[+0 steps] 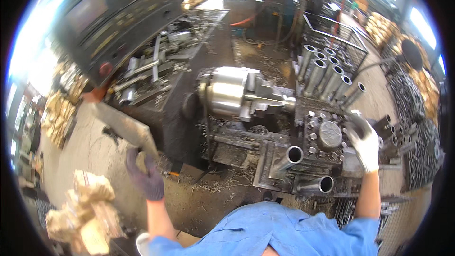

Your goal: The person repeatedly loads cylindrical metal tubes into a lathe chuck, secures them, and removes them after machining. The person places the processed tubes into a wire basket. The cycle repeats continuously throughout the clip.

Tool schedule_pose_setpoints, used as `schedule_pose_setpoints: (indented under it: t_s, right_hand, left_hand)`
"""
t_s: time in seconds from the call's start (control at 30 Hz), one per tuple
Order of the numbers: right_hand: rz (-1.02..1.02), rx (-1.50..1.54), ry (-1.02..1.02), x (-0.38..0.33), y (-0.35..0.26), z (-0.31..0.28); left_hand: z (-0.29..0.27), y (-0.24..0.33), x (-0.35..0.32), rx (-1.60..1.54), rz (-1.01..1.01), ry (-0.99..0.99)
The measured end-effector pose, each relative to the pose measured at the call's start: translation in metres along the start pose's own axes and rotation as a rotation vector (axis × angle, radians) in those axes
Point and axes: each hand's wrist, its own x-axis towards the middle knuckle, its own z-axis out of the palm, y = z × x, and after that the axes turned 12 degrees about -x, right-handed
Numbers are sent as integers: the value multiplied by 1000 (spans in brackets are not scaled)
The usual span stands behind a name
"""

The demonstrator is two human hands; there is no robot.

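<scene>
My left hand point(146, 178), in a dark grey glove, is raised beside the lower end of a flat grey panel point(127, 125). Its fingers curve apart from the thumb with nothing visible between them. Over at the right, my right hand point(364, 144), in a white glove with grey fingers, hovers beside the bolted tool post point(330, 134) of a lathe. Its fingers look stretched and apart, and I see no object in them. Left of the tool post is the shiny lathe chuck point(228, 90), whose jaws point(258, 97) surround a short metal workpiece point(288, 103).
Several steel tubes point(316, 73) stand upright behind the tool post. Nearer me, one tube point(288, 157) leans upright and another tube point(315, 185) lies down. A control panel point(116, 19) rises at the far left. Wrapped bundles point(87, 208) lie at lower left; a round lamp point(411, 54) is at right.
</scene>
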Motion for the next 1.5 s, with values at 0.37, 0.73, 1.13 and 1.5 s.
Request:
schedule_pose_setpoints:
  t_s: [0.37, 0.73, 1.13, 1.5]
  right_hand:
    - [227, 181, 129, -159, 53, -13]
    - [333, 415, -317, -188, 75, 21]
    - [-235, 342, -529, -195, -23, 123]
    - [-1495, 94, -1414, -521, -318, 192]
  left_hand:
    - [121, -6, 295, 692, -262, -521]
    - [43, 95, -190, -363, -521, -976]
    - [-155, 131, -372, -9, -889, -945]
    - [-452, 221, -582, 225, -1575, 268]
